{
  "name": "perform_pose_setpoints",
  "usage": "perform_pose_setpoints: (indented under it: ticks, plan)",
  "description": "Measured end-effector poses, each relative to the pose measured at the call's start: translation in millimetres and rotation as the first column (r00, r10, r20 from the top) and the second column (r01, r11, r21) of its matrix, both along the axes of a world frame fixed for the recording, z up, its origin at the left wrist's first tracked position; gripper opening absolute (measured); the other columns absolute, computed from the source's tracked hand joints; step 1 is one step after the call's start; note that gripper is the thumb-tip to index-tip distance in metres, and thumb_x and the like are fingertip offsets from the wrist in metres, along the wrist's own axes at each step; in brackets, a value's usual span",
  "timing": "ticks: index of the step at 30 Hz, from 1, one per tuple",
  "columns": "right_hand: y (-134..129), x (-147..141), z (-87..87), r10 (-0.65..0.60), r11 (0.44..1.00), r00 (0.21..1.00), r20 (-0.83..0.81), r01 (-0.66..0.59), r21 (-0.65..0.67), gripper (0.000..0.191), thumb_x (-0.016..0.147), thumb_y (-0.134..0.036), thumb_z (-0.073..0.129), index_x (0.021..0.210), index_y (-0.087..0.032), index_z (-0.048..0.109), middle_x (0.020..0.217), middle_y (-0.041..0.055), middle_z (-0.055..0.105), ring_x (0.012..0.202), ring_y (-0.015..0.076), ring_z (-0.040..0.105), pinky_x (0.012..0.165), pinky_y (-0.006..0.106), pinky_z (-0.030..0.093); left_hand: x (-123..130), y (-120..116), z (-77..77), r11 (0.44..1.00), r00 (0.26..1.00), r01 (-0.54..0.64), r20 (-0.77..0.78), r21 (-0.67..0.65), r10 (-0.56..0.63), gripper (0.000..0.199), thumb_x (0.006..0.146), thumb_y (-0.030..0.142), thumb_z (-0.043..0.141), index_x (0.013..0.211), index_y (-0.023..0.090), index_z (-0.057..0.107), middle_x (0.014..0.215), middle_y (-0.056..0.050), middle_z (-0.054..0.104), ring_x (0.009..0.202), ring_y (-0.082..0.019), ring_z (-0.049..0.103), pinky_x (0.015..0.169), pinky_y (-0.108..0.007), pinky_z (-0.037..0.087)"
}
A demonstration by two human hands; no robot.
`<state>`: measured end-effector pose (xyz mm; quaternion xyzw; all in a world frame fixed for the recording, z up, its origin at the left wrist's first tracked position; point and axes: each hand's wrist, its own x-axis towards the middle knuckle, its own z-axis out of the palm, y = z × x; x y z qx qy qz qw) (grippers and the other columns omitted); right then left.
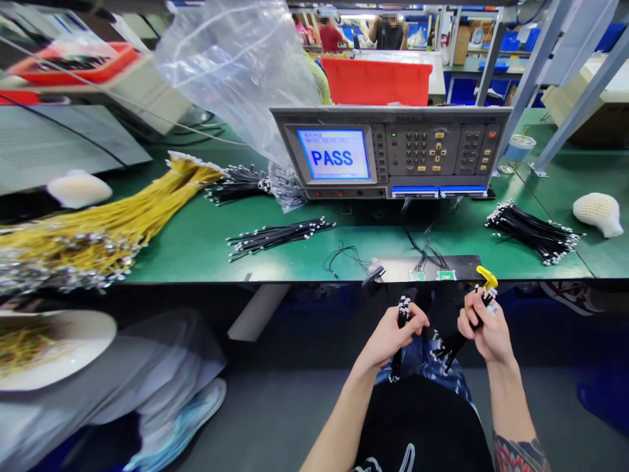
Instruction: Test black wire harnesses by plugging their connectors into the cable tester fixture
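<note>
- The green table (295, 216) carries a tester (393, 154); its screen shows PASS.
- The left hand (396, 328) is closed around a black cable bundle (401, 321), above the lap.
- The right hand (484, 321) grips another bundle (449, 347), near the table edge.

A green workbench (289, 213) is carrying the tester (393, 154), its screen showing PASS. Black cable bundles are lying left and right of it, and yellow cables (147, 210) are spreading farther left. Small green circuit boards (447, 275) are resting at the front edge; a white shell-shaped object (598, 214) is sitting far right.
</note>
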<state>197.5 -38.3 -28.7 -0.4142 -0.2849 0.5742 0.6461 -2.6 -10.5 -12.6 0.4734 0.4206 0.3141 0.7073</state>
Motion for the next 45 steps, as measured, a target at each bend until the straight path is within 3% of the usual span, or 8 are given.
perform_pose_setpoints:
  ticks: [3,10,14,18,28,33,40,45]
  plan:
    - [1.4,-2.2,1.6,0.032,0.999,0.996,0.089,-0.033,0.01,0.041,0.084,-0.052,0.087,0.075,-0.02,0.064,0.054,-0.012,0.033,0.04,0.0022,0.018,0.039,0.019,0.018,4.0,-2.1,6.1,0.993,0.994,0.108,0.004,-0.055,-0.108,0.056,0.07,0.068,0.084,0.071,0.015,0.065,0.056,0.005,0.05,0.044,-0.005,0.028,0.044,-0.023,0.014]
    - [5.3,-20.1,9.5,0.224,0.967,0.893,0.391,-0.253,0.023,0.03,0.086,-0.047,0.083,0.087,-0.018,0.081,0.067,0.0021,0.068,0.057,0.0139,0.058,0.055,0.026,0.048,12.4,-10.7,14.4,0.969,0.971,0.239,-0.013,-0.057,-0.24,0.055,0.074,0.067,0.082,0.075,0.014,0.068,0.057,0.004,0.054,0.043,-0.005,0.029,0.042,-0.023,0.017]
    - [2.9,-23.0,10.7,0.272,0.954,0.875,0.401,-0.3,0.009,0.029,0.09,-0.046,0.078,0.084,-0.018,0.08,0.058,-0.0008,0.063,0.045,0.0118,0.05,0.045,0.025,0.042,11.8,-12.2,5.9,0.966,0.961,0.256,0.122,-0.048,-0.248,0.064,0.079,0.079,0.073,0.077,0.015,0.066,0.058,0.004,0.054,0.041,-0.003,0.023,0.041,-0.023,0.016]
    - [1.9,-24.1,13.1,0.168,0.971,0.879,0.446,-0.226,0.079,0.024,0.087,-0.041,0.081,0.079,-0.018,0.079,0.068,0.0025,0.071,0.057,0.0152,0.06,0.056,0.027,0.049,10.5,-11.8,1.1,0.956,0.947,0.291,0.151,-0.032,-0.284,0.068,0.083,0.081,0.068,0.067,0.015,0.062,0.047,0.011,0.029,0.041,-0.004,0.017,0.042,-0.024,0.015]
    - [4.0,-23.2,11.9,0.236,0.965,0.894,0.382,-0.261,0.016,0.031,0.085,-0.047,0.081,0.078,-0.017,0.078,0.056,-0.0015,0.059,0.048,0.0107,0.044,0.047,0.025,0.038,7.8,-14.0,3.5,0.933,0.927,0.359,0.127,-0.028,-0.353,0.07,0.085,0.083,0.063,0.066,0.015,0.064,0.046,0.012,0.022,0.04,-0.006,0.017,0.04,-0.024,0.016]
    - [4.9,-20.4,-5.2,0.039,0.996,0.928,0.369,-0.068,0.064,0.031,0.089,-0.047,0.079,0.083,-0.017,0.08,0.054,-0.0043,0.048,0.047,0.0084,0.034,0.046,0.025,0.029,10.9,-14.0,1.5,0.987,0.971,0.14,0.204,-0.075,-0.122,0.062,0.083,0.077,0.072,0.079,0.015,0.065,0.054,0.01,0.039,0.042,-0.003,0.016,0.039,-0.021,0.013]
    - [2.9,-16.9,-5.6,0.323,0.936,0.925,0.2,-0.343,0.077,0.029,0.084,-0.045,0.085,0.091,-0.017,0.085,0.065,-0.0043,0.045,0.045,0.0056,0.031,0.043,0.025,0.02,7.5,-12.1,-8.3,0.944,0.918,0.28,0.335,-0.174,-0.211,0.061,0.086,0.072,0.071,0.076,0.012,0.065,0.045,0.006,0.046,0.036,-0.002,0.013,0.037,-0.022,0.006]
    - [7.9,-23.0,-6.1,-0.004,0.987,0.997,0.077,-0.008,0.159,0.026,0.084,-0.043,0.084,0.08,-0.019,0.076,0.082,0.0022,0.066,0.041,0.0009,0.023,0.039,0.025,0.016,8.0,-11.5,-9.7,0.973,0.966,0.205,0.182,-0.105,-0.184,0.062,0.089,0.071,0.068,0.09,0.01,0.074,0.054,0.002,0.059,0.039,-0.004,0.022,0.037,-0.021,0.019]
